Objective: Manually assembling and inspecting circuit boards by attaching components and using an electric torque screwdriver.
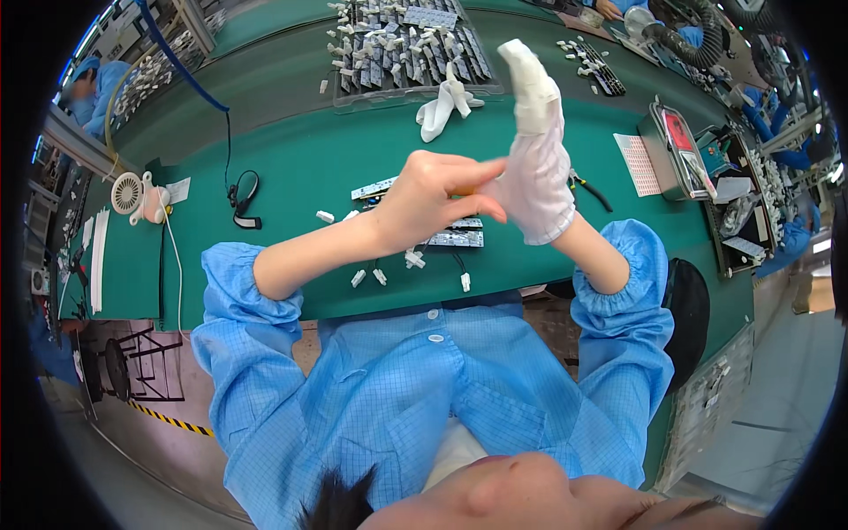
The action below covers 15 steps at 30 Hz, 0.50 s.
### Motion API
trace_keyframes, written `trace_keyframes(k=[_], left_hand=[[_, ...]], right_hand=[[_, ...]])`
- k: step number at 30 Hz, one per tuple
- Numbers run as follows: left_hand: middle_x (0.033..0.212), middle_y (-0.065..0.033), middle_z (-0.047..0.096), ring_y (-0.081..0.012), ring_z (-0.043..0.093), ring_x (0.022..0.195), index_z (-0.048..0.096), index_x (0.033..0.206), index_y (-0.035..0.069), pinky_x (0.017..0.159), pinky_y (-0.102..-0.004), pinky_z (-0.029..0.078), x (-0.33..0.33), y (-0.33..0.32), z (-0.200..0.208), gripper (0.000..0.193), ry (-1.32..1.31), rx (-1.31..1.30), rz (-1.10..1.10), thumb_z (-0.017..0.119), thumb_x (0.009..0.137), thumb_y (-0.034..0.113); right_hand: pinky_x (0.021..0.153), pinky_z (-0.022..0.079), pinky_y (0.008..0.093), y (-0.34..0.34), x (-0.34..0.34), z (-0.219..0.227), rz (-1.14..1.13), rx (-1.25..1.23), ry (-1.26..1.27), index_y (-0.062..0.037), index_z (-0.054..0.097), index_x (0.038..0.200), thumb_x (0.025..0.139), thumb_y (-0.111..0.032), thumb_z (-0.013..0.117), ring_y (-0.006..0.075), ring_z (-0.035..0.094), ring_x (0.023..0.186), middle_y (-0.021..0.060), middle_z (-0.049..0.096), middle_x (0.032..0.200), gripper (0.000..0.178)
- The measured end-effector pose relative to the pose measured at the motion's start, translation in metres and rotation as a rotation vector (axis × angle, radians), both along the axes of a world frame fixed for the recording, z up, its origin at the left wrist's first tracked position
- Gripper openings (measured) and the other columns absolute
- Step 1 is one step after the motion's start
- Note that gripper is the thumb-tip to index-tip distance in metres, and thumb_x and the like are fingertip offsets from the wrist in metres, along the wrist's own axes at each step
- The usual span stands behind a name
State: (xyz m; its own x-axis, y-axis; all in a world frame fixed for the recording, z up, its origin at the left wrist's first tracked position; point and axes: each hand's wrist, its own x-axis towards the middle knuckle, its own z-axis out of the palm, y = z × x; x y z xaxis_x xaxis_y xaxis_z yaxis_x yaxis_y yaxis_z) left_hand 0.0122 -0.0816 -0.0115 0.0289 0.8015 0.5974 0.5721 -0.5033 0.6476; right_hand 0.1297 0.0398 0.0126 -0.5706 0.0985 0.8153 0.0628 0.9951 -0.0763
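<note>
Left grip (431, 196) against upright right grip (535, 152)

The worn glove (541, 177) is wrinkled, matt cloth, the green surface (300, 159) smooth and matt, the smock (389, 362) woven cloth, the tray (380, 97) glossy plastic.

A black stool (117, 369) stands near yellow-and-black floor tape (172, 420).

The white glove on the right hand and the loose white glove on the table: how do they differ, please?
The worn glove covers the right hand, raised above the green table; the loose glove lies on that table. The worn glove is filled out by the hand; the loose glove is limp and crumpled. The worn glove looks larger in the picture than the loose glove. Both are white.
</note>
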Motion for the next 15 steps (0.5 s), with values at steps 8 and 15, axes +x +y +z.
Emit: trace_keyframes(k=[8, 15], left_hand=[[0.089, -0.0098, 0.062, -0.0192, 0.059, 0.076, 0.06, 0.095, 0.001, 0.067, -0.0309, 0.048, -0.026, -0.026, 0.025, 0.025, 0.021, 0.067, -0.012, 0.07, 0.082, 0.019], [0.079, -0.0067, 0.058, -0.0229, 0.056, 0.07, 0.06, 0.092, 0.004, 0.062, -0.0329, 0.048, -0.018, -0.026, 0.029, 0.02, 0.221, 0.293, 0.045, 0.07, 0.074, 0.004]], right_hand=[[0.105, 0.032, 0.0455, 0.0, -0.001, 0.001, 0.669, -1.02, -0.076, -0.0077, 0.014, 0.147, 0.064, -0.045, 0.082, 0.0285, 0.043, 0.125, 0.015, 0.039, 0.139, 0.114], [0.087, 0.047, 0.0322, -0.008, 0.001, 0.007, 0.854, -1.049, -0.222, -0.0062, 0.042, 0.137, 0.07, -0.03, 0.078, 0.0154, 0.057, 0.093, 0.009, 0.061, 0.114, 0.08]])
